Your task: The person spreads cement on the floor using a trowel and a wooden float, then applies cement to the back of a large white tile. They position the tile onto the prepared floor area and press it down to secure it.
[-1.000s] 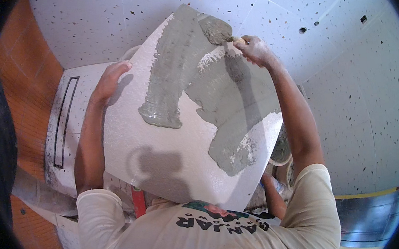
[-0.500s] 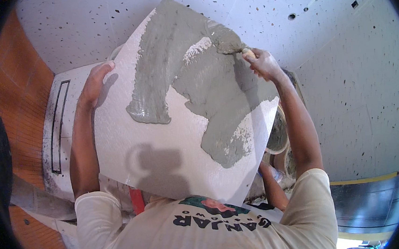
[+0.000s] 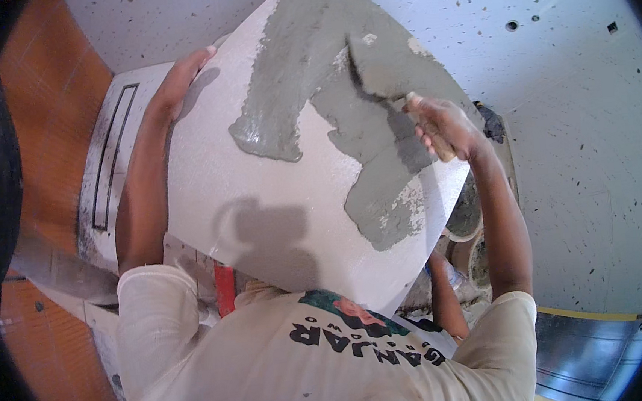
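Note:
A large pale tile (image 3: 199,184) is tilted in front of me, its upper part coated with wet grey mortar (image 3: 281,75). My left hand (image 3: 187,75) grips its upper left edge, the thumb along the rim and the other fingers mostly hidden. My right hand (image 3: 447,124) is closed around the wooden handle of a trowel (image 3: 385,71). The mortar-smeared blade lies over the coated area, right of the middle. Bare tile shows along the left side and the lower part, and a shadow falls there.
A bucket (image 3: 466,208) stands under the tile's right edge. On the left are a white ledge with a slotted frame (image 3: 115,156) and an orange tiled surface (image 3: 54,108). A red object (image 3: 224,289) shows by my body. Speckled pale panels (image 3: 573,143) spread behind and right.
My right hand has drawn the trowel inward from the tile's upper right edge. Mortar now covers more of the bare patch there. My left hand keeps its hold; the whole view has shifted.

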